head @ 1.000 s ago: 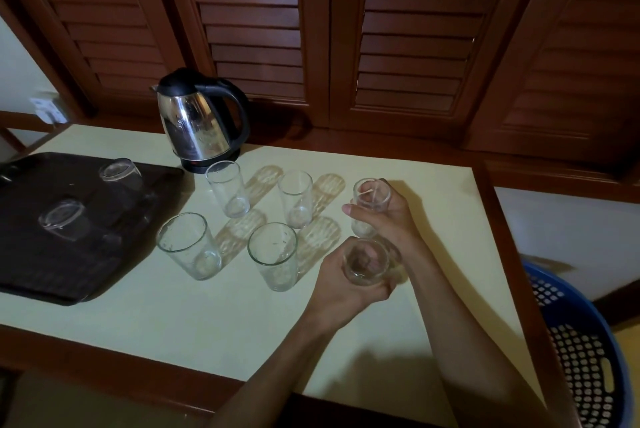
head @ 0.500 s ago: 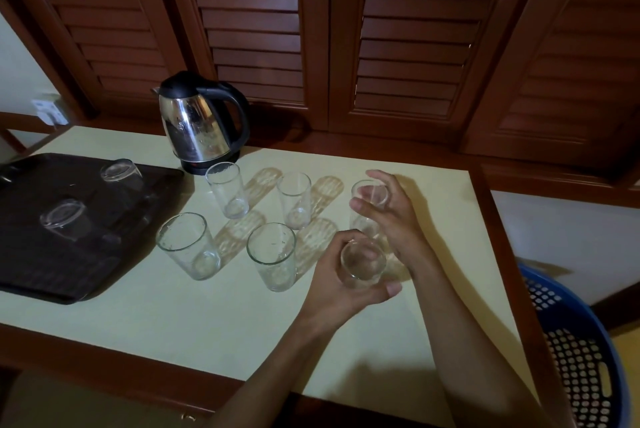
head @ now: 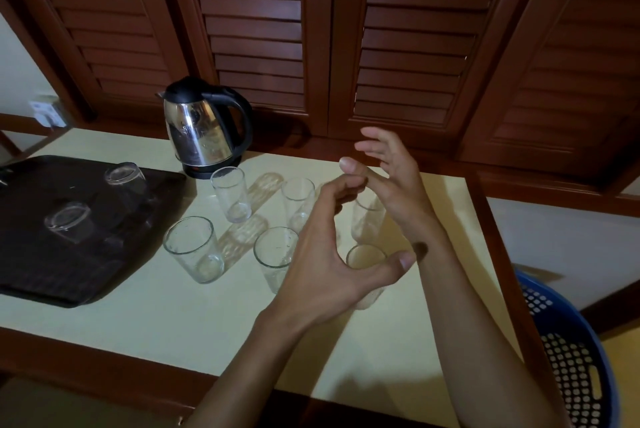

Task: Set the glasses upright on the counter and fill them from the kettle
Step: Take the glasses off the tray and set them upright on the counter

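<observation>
Head view: no writing is legible on the kettle [head: 202,131]. Both hands, left [head: 323,254] and right [head: 393,178], hover loosely spread and empty above upright glasses [head: 365,258] right of the kettle.

Beside the kettle [head: 204,131], which is showing polished silver steel with a black lid, handle and base, the counter [head: 145,303] is looking pale cream with a red-brown wooden edge. Left of the kettle, the tray [head: 52,268] is showing dark brown weave. Right of it, a blue perforated basket [head: 585,358] is showing.
</observation>
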The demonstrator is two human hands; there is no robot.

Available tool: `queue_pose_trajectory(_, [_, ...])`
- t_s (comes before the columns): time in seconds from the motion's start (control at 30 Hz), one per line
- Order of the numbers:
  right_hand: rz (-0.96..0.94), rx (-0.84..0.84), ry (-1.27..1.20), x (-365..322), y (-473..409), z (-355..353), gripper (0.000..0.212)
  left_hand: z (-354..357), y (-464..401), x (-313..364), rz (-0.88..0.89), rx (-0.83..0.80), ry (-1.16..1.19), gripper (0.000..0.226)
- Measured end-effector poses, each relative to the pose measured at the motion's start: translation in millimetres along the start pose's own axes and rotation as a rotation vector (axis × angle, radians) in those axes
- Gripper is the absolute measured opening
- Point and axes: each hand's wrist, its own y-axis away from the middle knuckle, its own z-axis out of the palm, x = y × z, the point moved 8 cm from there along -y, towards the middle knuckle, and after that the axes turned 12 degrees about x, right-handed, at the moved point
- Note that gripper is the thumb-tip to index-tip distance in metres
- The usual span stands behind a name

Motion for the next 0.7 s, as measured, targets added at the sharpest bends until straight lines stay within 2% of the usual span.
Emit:
queue_pose_trajectory(0.23, [-0.053, -0.078, 0.027, -32, -2, 45, 0.064, -65, -12, 17, 0.051, 0.120, -0.062, 0.085])
queue_pose_trajectory(0.37, [-0.077, -0.198, 0.071, -53, -8, 92, 0.054, -123, -19, 17, 0.058, 0.237, -0.140, 0.080])
queue_pose_trajectory(0.47, [-0.081, -0.321, 0.121, -67, -12, 139, 0.052, -172, -28, 11, 0.061, 0.336, -0.233, 0.067])
queue_pose_trajectory(0.6, [-0.143, -0.459, 0.245, -82, -13, 213, 0.054, -242, -43, 0, 0.083, 0.462, -0.473, 0.039])
queue_pose_trajectory(0.7, [-0.204, -0.545, 0.346, -84, -10, 272, 0.055, -293, -55, -33, -0.038, 0.475, -0.678, 0.043])
